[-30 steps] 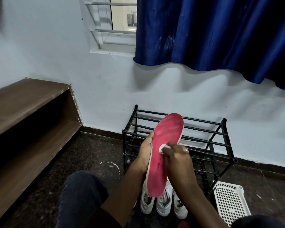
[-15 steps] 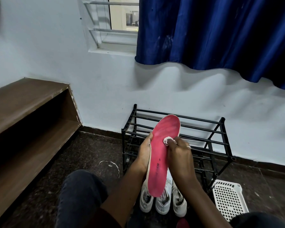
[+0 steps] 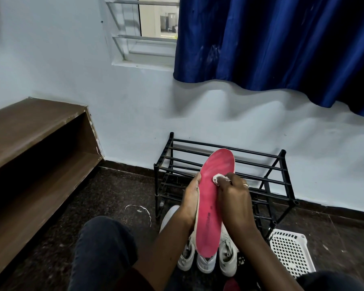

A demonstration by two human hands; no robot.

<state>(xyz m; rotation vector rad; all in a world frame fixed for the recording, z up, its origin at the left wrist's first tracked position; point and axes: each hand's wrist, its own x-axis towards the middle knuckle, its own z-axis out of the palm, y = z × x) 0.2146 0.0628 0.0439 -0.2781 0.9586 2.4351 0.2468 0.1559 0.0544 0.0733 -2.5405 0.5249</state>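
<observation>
A room in a home: a black shoe rack [image 3: 223, 171] with white sneakers [image 3: 206, 257] on a dark floor, a blue curtain [image 3: 271, 43] over the window, and a wooden shelf [image 3: 34, 148].

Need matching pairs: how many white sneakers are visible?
3 white sneakers side by side on the floor below the pink insole: left, middle, right. The insole may hide others.

Your insole [image 3: 210, 208]: matt pink foam.
Your wad [image 3: 218, 177]: soft white cloth.
Rack [image 3: 282, 154]: black metal tubes.
Basket [image 3: 290, 253]: white perforated plastic.
Curtain [image 3: 271, 38]: glossy blue cloth.
</observation>
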